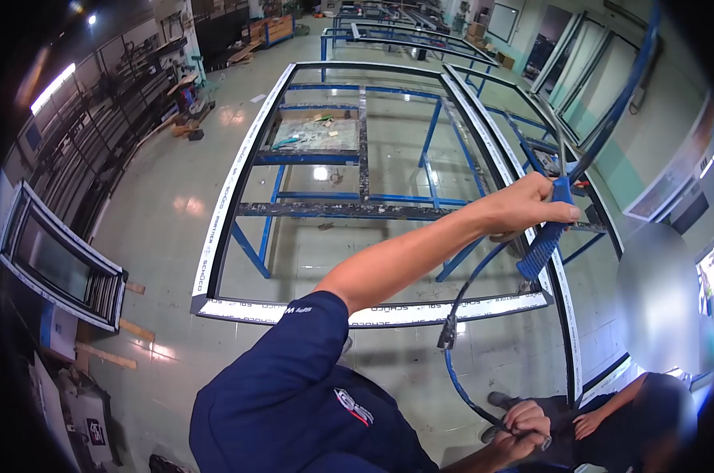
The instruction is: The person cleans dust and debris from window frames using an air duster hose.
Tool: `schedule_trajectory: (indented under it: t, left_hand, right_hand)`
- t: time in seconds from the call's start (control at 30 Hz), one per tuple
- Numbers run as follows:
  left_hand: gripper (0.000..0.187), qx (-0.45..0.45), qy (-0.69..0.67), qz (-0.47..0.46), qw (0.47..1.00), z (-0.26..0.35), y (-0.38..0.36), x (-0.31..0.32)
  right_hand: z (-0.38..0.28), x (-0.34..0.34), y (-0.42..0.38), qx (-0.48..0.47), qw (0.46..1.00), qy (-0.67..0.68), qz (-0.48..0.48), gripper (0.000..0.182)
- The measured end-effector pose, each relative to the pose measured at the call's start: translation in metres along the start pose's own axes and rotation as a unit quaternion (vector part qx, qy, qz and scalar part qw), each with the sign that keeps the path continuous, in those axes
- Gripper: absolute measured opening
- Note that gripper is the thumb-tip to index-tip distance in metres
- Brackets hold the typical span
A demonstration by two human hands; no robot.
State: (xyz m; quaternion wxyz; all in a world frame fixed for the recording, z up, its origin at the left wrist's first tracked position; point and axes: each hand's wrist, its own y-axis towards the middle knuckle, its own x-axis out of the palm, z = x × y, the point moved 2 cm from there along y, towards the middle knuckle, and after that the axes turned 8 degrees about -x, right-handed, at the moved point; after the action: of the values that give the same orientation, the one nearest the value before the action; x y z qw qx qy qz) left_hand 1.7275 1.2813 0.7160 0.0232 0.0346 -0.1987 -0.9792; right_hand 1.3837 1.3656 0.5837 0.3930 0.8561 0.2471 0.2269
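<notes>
My left hand (534,206), arm stretched out over the frame to the right, is closed round a blue ribbed handle (542,251). A dark blue hose (613,118) runs from near this hand up to the top right. Below it hangs a thin cable (471,284) with a black connector (447,333). From the connector, a blue cable (457,384) curves down to my right hand (524,426), whose fingers are wrapped round it. A small metallic bit shows at those fingers. Under my left arm lies a large frame (234,177) with white printed film.
Blue trestles (250,251) with dark bars hold the frame. A tray (317,134) with small items sits beneath it. Another long frame (570,347) stands on the right. Beside it is a person (637,418), one hand visible. A smaller framed panel (57,260) is at the left.
</notes>
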Motion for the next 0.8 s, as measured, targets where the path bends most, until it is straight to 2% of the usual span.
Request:
schedule_trajectory:
  t: [0.03,0.07,0.1,0.13,0.17,0.23,0.27,0.33,0.37,0.4,0.43,0.47,0.5,0.53,0.57,0.6,0.63,0.7,0.73,0.77,0.8]
  left_hand:
    - [0.040,0.002,0.005,0.004,1.000,-0.008,0.005,-0.009]
    - [0.040,0.005,0.011,0.007,1.000,-0.015,0.009,-0.019]
    - [0.040,0.008,0.018,0.009,1.000,-0.023,0.015,-0.030]
    - [0.042,-0.046,0.023,-0.007,0.999,-0.039,0.022,-0.045]
    - [0.042,-0.056,0.018,-0.019,0.998,-0.048,0.027,-0.058]
    - [0.043,-0.075,0.005,-0.044,0.996,-0.061,0.036,-0.081]
    - [0.044,-0.030,-0.039,-0.021,0.999,-0.059,0.039,-0.092]
    - [0.047,0.063,-0.125,0.029,0.990,-0.052,0.044,-0.114]
    - [0.050,0.072,-0.167,0.045,0.982,-0.045,0.043,-0.131]
    - [0.052,0.080,-0.208,0.060,0.973,-0.040,0.039,-0.152]
    - [0.055,0.087,-0.249,0.075,0.962,-0.036,0.031,-0.175]
    - [0.056,0.056,-0.270,0.044,0.960,-0.034,0.014,-0.202]
    - [0.053,0.053,-0.292,0.086,0.951,-0.045,0.002,-0.224]
    - [0.048,0.014,-0.297,0.082,0.951,-0.072,-0.011,-0.252]
    - [0.046,-0.015,-0.293,0.108,0.950,-0.104,-0.025,-0.280]
    - [0.041,-0.093,-0.309,0.172,0.931,-0.132,-0.046,-0.303]
    - [0.038,-0.145,-0.308,0.236,0.910,-0.168,-0.068,-0.326]
    - [0.028,-0.236,-0.310,0.352,0.851,-0.253,-0.115,-0.375]
    - [0.027,-0.257,-0.267,0.341,0.864,-0.295,-0.145,-0.403]
    - [0.026,-0.223,-0.352,0.353,0.837,-0.357,-0.172,-0.427]
    - [0.028,-0.236,-0.394,0.333,0.824,-0.372,-0.178,-0.438]
  right_hand:
    - [0.001,0.007,0.009,-0.041,0.998,-0.039,-0.018,0.055]
    - [0.004,0.003,0.015,-0.061,0.995,-0.036,-0.077,0.041]
    - [0.007,-0.009,0.021,-0.082,0.987,-0.032,-0.133,0.034]
    - [0.013,-0.017,0.023,-0.102,0.976,-0.029,-0.189,0.040]
    - [0.020,-0.001,0.028,-0.106,0.978,-0.109,-0.144,0.037]
    - [0.034,0.042,0.037,-0.113,0.955,-0.268,-0.052,0.061]
    - [0.043,0.042,0.039,-0.075,0.954,-0.273,-0.100,0.062]
    - [0.069,0.057,0.040,0.003,0.956,-0.268,-0.116,0.063]
    - [0.080,0.069,0.045,0.041,0.956,-0.264,-0.123,0.063]
    - [0.091,0.080,0.054,0.040,0.958,-0.259,-0.120,0.048]
    - [0.101,0.096,0.068,0.003,0.941,-0.319,-0.112,0.038]
    - [0.110,0.112,0.087,-0.034,0.919,-0.378,-0.104,0.029]
    - [0.115,0.123,0.101,-0.071,0.892,-0.435,-0.097,0.021]
    - [0.115,0.120,0.114,-0.085,0.863,-0.484,-0.117,0.018]
    - [0.116,0.120,0.131,-0.142,0.821,-0.539,-0.125,0.018]
    - [0.115,0.126,0.150,-0.181,0.799,-0.556,-0.139,0.007]
    - [0.115,0.126,0.166,-0.203,0.774,-0.585,-0.135,0.010]
    - [0.115,0.132,0.201,-0.214,0.683,-0.677,-0.168,0.015]
    - [0.119,0.131,0.218,-0.238,0.684,-0.673,-0.153,0.018]
    - [0.115,0.132,0.236,-0.272,0.669,-0.681,-0.124,0.021]
    - [0.109,0.148,0.250,-0.257,0.642,-0.712,-0.117,0.023]
